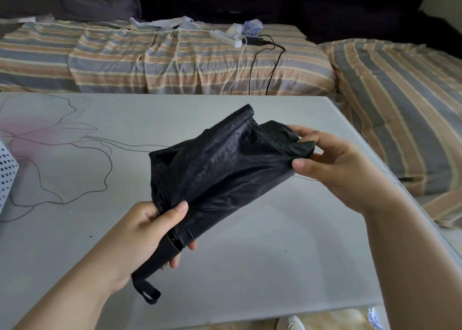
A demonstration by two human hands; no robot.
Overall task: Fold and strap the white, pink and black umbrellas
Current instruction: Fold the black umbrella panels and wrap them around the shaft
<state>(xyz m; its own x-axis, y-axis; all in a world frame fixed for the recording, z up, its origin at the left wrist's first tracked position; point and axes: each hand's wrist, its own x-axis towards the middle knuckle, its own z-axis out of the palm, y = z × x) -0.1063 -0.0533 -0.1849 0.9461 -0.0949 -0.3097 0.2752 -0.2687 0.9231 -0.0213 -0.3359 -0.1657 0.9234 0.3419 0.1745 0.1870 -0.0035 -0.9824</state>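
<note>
Holding the collapsed black umbrella with its loose, crinkled fabric canopy in the air above the pale grey table printed with a line-drawn flower, tilted from lower left to upper right. Gripping the handle end with the left hand, thumb pressed on the fabric and fingers curled underneath, the black wrist loop dangling below. Pinching a flap of the canopy at the far end with the right hand, between thumb and fingertips. Probably gathering the panels before wrapping, since the folds are hanging slack and uneven. Worth pulling each flap taut and laying it flat in one direction around the shaft, turning the handle steadily, keeping the closing strap free on the outside; strap not clearly visible here. Showing at the left edge only a white perforated object, too cropped to identify; no pink umbrella in view.
</note>
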